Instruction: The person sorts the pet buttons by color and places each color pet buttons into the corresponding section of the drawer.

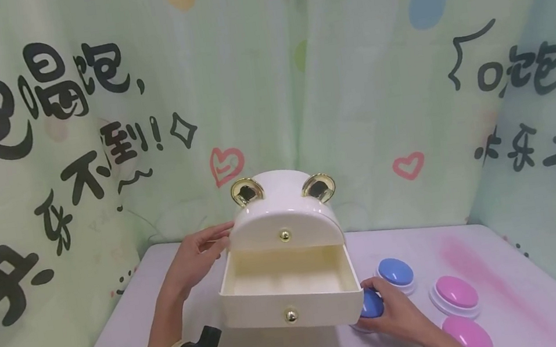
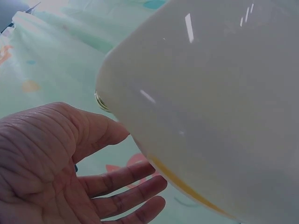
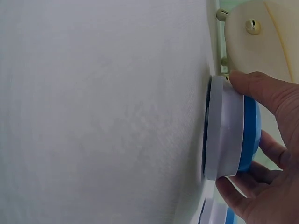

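A white storage box (image 1: 280, 188) with two gold-rimmed eye shapes on top stands on the table, its lower drawer (image 1: 259, 311) pulled out. Nothing lies in the visible part of the drawer. My left hand (image 1: 199, 257) is at the box's left side; in the left wrist view its loosely extended fingertips (image 2: 156, 184) are at the box's edge. To the right of the drawer, my right hand (image 1: 393, 310) grips a round push button (image 3: 229, 126) with a white base and blue top. Thumb and fingers span its rim. Its base is close to the table, though contact is unclear.
Another blue push button (image 1: 395, 271) sits just behind my right hand. Two pink push buttons, one farther back (image 1: 457, 290) and one nearer (image 1: 467, 336), are to the right. A pink streak (image 1: 486, 275) marks the white tabletop (image 1: 402, 239). Printed curtains (image 1: 342, 100) surround the table.
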Demonstrator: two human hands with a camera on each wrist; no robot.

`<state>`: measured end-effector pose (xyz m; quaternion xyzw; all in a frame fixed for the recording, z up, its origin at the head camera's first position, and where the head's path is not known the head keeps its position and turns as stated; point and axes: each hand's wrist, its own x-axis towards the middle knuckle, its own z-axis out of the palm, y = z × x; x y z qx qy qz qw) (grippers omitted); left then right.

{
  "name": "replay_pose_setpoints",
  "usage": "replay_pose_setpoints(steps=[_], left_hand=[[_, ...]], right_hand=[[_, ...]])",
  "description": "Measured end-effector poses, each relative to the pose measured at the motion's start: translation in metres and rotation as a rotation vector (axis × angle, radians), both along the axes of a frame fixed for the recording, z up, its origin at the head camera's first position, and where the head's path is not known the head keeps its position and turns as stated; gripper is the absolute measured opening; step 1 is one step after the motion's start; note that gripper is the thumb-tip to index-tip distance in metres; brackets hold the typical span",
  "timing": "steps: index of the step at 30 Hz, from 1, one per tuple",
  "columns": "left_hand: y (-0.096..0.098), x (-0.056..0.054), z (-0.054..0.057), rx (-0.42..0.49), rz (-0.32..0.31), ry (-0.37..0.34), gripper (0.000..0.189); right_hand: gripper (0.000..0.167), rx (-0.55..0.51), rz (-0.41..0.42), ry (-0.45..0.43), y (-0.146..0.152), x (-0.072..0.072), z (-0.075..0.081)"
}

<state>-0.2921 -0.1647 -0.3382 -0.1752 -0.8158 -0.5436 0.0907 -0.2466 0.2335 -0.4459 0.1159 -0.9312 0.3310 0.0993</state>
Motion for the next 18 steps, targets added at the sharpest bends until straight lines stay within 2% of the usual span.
replay_pose_setpoints(steps=[13,18], left_hand=[[0.0006,0.0017,0.0006,0.000,0.011,0.000,0.038],[0.0011,0.0012,0.0006,-0.003,0.010,-0.003,0.038]], right_hand=[[0.064,-0.029,-0.045,-0.026,-0.0018,0.0004,-0.0014],[0.063,-0.085,-0.085,-0.011,0.0009,0.0011,-0.0002]])
